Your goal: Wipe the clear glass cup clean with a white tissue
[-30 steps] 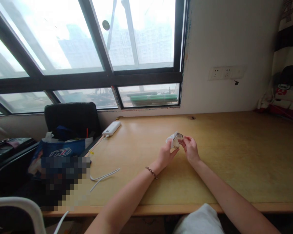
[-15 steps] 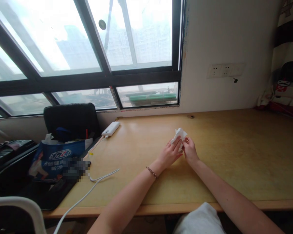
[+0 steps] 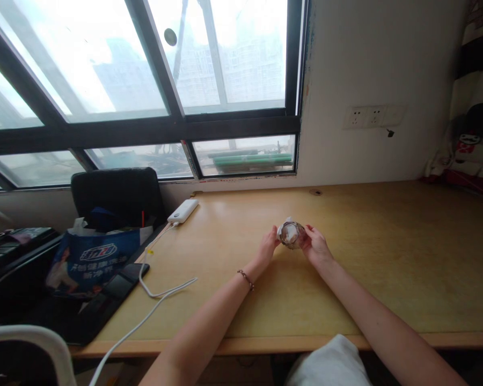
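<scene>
Between my two hands, above the desk, is a small round clear glass vessel point(image 3: 292, 237) with its circular end turned towards me. Whether that end is its mouth or its base I cannot tell. My right hand point(image 3: 317, 249) grips the vessel's right side, with thumb and fingers curled round it. A crumpled white tissue point(image 3: 280, 232) shows along the left and upper edge of the glass. My left hand point(image 3: 268, 246) is closed at that left edge, with the tissue at its fingertips. Part of the tissue is hidden behind the glass.
On the wooden desk point(image 3: 386, 257), a white power bank point(image 3: 183, 212) lies at the left edge, with a white cable point(image 3: 161, 296) trailing forward. A black chair point(image 3: 116, 187) with a blue bag point(image 3: 99, 257) stands to the left. Behind are a window and a wall socket point(image 3: 366, 117).
The round glass end has turned into view from behind the tissue and my fingers. My left hand has shifted left, off the front, and the tissue now sits lower, at the glass's edge.
</scene>
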The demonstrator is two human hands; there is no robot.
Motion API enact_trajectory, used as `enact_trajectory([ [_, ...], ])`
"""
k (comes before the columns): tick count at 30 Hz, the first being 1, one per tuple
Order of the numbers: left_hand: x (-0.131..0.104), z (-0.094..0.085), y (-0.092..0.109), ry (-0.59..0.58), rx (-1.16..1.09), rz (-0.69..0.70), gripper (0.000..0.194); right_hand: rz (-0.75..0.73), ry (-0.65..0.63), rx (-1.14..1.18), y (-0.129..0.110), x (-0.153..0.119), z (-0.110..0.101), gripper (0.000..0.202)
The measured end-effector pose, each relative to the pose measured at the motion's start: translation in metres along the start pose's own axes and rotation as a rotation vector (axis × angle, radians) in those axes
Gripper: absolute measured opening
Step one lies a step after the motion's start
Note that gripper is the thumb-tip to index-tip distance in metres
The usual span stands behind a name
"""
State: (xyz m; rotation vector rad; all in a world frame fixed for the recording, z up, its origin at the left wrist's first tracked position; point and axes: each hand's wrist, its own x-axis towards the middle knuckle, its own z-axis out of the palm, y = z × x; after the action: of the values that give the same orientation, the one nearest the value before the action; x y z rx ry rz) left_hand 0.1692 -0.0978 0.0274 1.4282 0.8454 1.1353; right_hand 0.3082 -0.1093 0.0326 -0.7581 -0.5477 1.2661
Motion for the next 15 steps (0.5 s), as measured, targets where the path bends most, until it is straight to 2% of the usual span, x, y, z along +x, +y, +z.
enact_trajectory([
  [4,-0.007,0.005,0.000,-0.037,0.270,0.198,0.053,0.013,0.043,-0.034,0.000,0.012,-0.012,0.006],
  [8,-0.019,0.013,0.005,-0.139,0.613,0.377,0.048,-0.021,0.043,-0.046,-0.005,0.022,-0.021,0.011],
  [11,-0.028,0.022,0.003,-0.206,0.763,0.441,0.056,-0.038,0.058,-0.032,-0.010,0.027,-0.025,0.016],
  [15,-0.035,0.034,-0.005,-0.204,0.806,0.432,0.066,-0.043,0.072,-0.020,-0.010,0.028,-0.026,0.019],
])
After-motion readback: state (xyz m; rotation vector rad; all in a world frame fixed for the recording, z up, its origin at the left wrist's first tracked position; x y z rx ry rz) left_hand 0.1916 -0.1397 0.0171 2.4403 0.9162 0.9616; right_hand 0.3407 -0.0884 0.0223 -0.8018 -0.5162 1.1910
